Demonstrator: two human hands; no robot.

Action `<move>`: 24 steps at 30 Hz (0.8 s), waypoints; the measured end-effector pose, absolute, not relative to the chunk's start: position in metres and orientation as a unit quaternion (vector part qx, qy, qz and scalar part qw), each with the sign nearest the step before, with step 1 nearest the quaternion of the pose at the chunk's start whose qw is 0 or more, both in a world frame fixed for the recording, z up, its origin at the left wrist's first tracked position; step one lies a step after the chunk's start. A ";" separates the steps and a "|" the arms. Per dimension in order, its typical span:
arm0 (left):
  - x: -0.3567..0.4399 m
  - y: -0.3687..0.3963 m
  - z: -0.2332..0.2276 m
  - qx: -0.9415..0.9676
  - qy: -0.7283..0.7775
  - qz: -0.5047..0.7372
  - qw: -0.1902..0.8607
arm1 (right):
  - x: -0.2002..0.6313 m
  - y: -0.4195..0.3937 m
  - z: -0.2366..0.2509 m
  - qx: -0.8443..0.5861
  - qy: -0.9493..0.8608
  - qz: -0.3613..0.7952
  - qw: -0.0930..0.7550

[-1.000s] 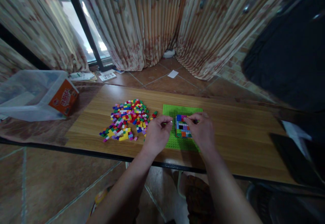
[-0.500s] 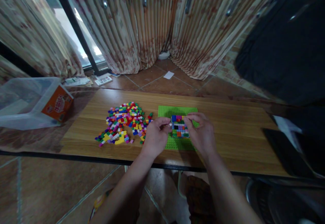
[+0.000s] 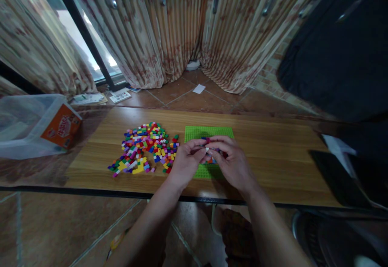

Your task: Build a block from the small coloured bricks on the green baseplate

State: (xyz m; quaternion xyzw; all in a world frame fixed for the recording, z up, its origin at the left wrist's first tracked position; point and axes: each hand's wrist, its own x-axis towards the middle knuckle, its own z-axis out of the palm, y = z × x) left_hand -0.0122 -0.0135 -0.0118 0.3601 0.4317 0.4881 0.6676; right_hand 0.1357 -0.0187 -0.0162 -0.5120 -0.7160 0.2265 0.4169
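Striped, floral curtains [image 3: 169, 28] hang across the top of the frame above a tiled floor, and a wooden surface [image 3: 273, 154] runs across the middle. On it, left of centre, a heap of small coloured bricks [image 3: 142, 150] is spread out, with a green baseplate [image 3: 209, 131] just to its right. At the far left edge a clear plastic tub [image 3: 27, 125] with an orange label is seen; a dark shape fills the upper right.

Compared with a second ago, both hands have been drawn together over the middle of the baseplate. The small multicoloured block assembly [image 3: 212, 158], which was plainly visible between the hands before, is now almost wholly covered; only slivers of colour show beneath the fingers. The left hand [image 3: 186, 162] is closed in from the left, its fingers pinched on something small and pale at the top of the assembly, though the piece is too small to be identified. The right hand [image 3: 232, 164] has been laid across the assembly from the right, fingers curled over it and touching it. The assembly sits on the baseplate. It is judged that a piece is being pressed onto it while it is steadied.
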 end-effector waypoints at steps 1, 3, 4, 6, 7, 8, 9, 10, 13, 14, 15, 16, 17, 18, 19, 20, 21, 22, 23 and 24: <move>-0.012 -0.013 -0.011 0.360 0.435 0.485 0.668 | 0.138 -0.018 -0.017 -0.512 -0.713 0.227 0.421; -0.011 -0.012 -0.013 0.365 0.452 0.485 0.654 | 0.144 -0.016 -0.019 -0.521 -0.700 0.217 0.437; -0.012 -0.011 -0.015 0.371 0.466 0.490 0.637 | 0.147 -0.015 -0.020 -0.534 -0.688 0.204 0.447; -0.016 -0.006 -0.020 0.392 0.496 0.500 0.591 | 0.155 -0.012 -0.023 -0.570 -0.663 0.169 0.456; -0.020 -0.004 -0.022 0.409 0.512 0.504 0.562 | 0.158 -0.011 -0.024 -0.586 -0.654 0.151 0.454; -0.024 -0.002 -0.024 0.431 0.527 0.503 0.533 | 0.161 -0.010 -0.026 -0.600 -0.649 0.136 0.448; -0.029 0.000 -0.025 0.460 0.541 0.496 0.500 | 0.163 -0.008 -0.027 -0.608 -0.649 0.127 0.439; -0.034 0.002 -0.026 0.493 0.558 0.483 0.460 | 0.164 -0.007 -0.028 -0.612 -0.652 0.121 0.431; -0.048 0.003 -0.019 0.591 0.626 0.386 0.332 | 0.163 -0.005 -0.032 -0.611 -0.666 0.120 0.411; -0.052 0.003 -0.015 0.608 0.653 0.344 0.292 | 0.161 -0.004 -0.032 -0.609 -0.670 0.122 0.406; -0.055 0.003 -0.012 0.619 0.677 0.305 0.256 | 0.159 -0.003 -0.033 -0.608 -0.674 0.124 0.402; -0.058 0.003 -0.009 0.624 0.697 0.271 0.226 | 0.157 -0.001 -0.033 -0.608 -0.676 0.125 0.398; -0.059 0.003 -0.007 0.627 0.712 0.246 0.199 | 0.155 0.000 -0.033 -0.610 -0.676 0.125 0.394; -0.061 0.004 -0.006 0.631 0.720 0.226 0.178 | 0.153 0.002 -0.033 -0.612 -0.676 0.126 0.390; -0.062 0.005 -0.006 0.636 0.725 0.210 0.161 | 0.152 0.004 -0.033 -0.615 -0.676 0.129 0.385; -0.063 0.006 -0.006 0.642 0.727 0.196 0.146 | 0.151 0.005 -0.033 -0.618 -0.674 0.133 0.381; -0.064 0.007 -0.008 0.648 0.727 0.184 0.134 | 0.150 0.007 -0.032 -0.622 -0.672 0.139 0.377; -0.064 0.008 -0.009 0.653 0.727 0.173 0.124 | 0.149 0.008 -0.032 -0.626 -0.669 0.145 0.374; -0.065 0.009 -0.010 0.659 0.725 0.163 0.116 | 0.148 0.010 -0.032 -0.629 -0.666 0.153 0.371; -0.065 0.010 -0.012 0.664 0.724 0.155 0.108 | 0.147 0.011 -0.032 -0.633 -0.661 0.160 0.369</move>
